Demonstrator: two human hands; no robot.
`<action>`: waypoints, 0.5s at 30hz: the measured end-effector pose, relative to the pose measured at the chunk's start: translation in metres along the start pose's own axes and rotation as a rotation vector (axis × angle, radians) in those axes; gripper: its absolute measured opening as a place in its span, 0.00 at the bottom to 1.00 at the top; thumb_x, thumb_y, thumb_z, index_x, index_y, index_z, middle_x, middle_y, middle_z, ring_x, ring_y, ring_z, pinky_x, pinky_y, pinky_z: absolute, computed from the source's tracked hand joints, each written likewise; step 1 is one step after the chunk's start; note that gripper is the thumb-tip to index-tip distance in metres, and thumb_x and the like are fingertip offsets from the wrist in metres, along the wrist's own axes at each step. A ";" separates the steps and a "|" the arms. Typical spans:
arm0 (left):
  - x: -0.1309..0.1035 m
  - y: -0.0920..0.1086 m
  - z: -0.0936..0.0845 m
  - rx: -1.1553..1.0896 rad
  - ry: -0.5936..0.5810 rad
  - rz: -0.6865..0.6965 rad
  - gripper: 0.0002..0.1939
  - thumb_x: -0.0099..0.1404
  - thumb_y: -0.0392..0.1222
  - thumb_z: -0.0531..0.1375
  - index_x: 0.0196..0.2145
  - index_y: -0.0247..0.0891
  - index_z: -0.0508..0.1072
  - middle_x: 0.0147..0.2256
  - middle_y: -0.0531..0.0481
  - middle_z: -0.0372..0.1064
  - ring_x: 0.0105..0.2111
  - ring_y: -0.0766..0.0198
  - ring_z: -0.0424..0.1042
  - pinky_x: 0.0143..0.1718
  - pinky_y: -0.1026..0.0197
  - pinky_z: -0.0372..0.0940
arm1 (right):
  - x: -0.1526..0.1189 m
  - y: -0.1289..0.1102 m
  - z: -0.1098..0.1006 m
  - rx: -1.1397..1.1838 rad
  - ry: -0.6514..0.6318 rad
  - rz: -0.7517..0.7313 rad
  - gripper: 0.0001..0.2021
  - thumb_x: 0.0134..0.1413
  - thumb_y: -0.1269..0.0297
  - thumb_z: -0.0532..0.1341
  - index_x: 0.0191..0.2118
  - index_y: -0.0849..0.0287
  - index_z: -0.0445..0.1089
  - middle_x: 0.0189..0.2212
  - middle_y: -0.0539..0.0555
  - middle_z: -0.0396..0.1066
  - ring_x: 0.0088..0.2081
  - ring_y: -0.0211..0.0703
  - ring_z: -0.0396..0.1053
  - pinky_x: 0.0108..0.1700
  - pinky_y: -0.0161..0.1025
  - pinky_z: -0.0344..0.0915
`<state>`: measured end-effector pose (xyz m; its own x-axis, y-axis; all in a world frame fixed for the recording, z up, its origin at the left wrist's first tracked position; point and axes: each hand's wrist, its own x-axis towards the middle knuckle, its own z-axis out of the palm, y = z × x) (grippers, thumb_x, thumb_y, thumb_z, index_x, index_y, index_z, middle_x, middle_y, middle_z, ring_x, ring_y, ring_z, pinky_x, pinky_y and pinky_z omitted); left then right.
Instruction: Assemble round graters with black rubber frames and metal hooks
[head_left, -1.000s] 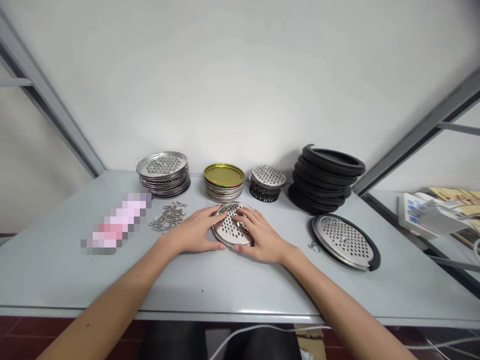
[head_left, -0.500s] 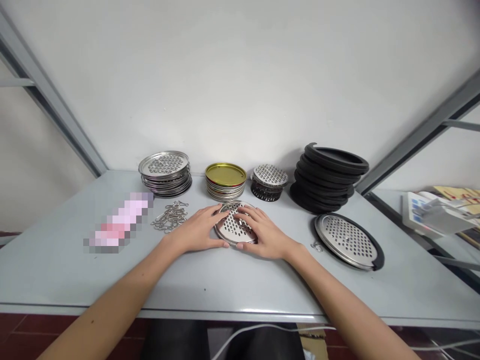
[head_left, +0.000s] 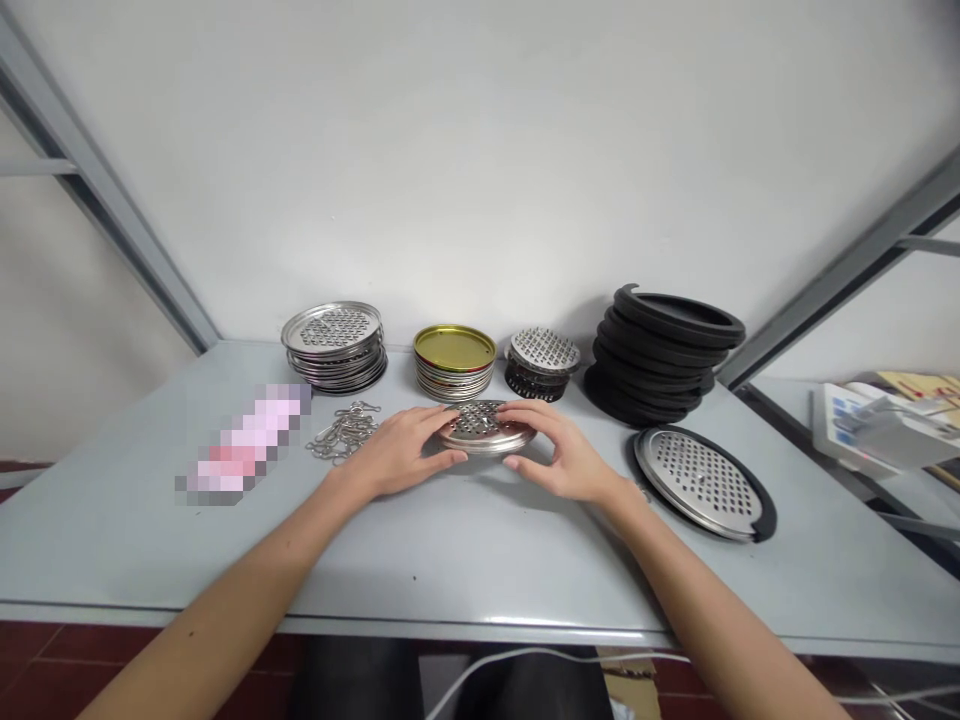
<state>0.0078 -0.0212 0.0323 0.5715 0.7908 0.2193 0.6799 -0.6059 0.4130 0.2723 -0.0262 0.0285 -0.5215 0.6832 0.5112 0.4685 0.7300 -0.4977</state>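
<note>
A round silver metal disc punched with many holes is between my two hands in the middle of the table, seen at a low angle with its near rim toward me. My left hand grips its left side, fingers over the top and thumb by the near rim. On the opposite side my right hand holds it likewise, fingertips on the upper face and thumb below the near edge. A second perforated disc, partly edged with a black ring, lies to the right. The disc's underside is hidden.
Along the wall stand stacks of perforated metal plates, gold-topped lids, small toothed discs and black rings. A pile of metal clips lies left of my hands, near a blurred pink item.
The disc has come up off the table and tilted between my hands, now seen more edge-on. My right hand has moved slightly right and up.
</note>
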 end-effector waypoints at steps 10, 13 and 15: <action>0.003 -0.006 0.004 -0.052 0.155 0.070 0.25 0.63 0.52 0.60 0.54 0.38 0.67 0.53 0.42 0.66 0.52 0.53 0.65 0.55 0.50 0.61 | 0.000 0.005 0.001 -0.017 0.189 -0.131 0.14 0.56 0.67 0.62 0.49 0.55 0.71 0.42 0.57 0.76 0.44 0.47 0.73 0.46 0.46 0.70; 0.004 -0.008 0.005 -0.037 0.176 0.102 0.17 0.66 0.44 0.57 0.52 0.39 0.69 0.50 0.43 0.69 0.50 0.55 0.67 0.53 0.50 0.62 | 0.000 0.002 0.001 -0.010 0.184 -0.122 0.14 0.56 0.67 0.61 0.49 0.55 0.71 0.42 0.57 0.75 0.44 0.47 0.72 0.47 0.46 0.69; 0.004 -0.009 0.005 -0.055 0.187 0.112 0.16 0.67 0.42 0.57 0.51 0.40 0.70 0.49 0.44 0.70 0.50 0.55 0.67 0.53 0.50 0.62 | 0.000 0.001 0.002 -0.016 0.188 -0.071 0.14 0.56 0.66 0.62 0.49 0.55 0.70 0.43 0.57 0.75 0.44 0.47 0.72 0.48 0.46 0.68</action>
<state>0.0061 -0.0126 0.0250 0.5435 0.7244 0.4241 0.5883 -0.6891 0.4232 0.2714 -0.0251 0.0264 -0.4118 0.6203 0.6676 0.4471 0.7759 -0.4451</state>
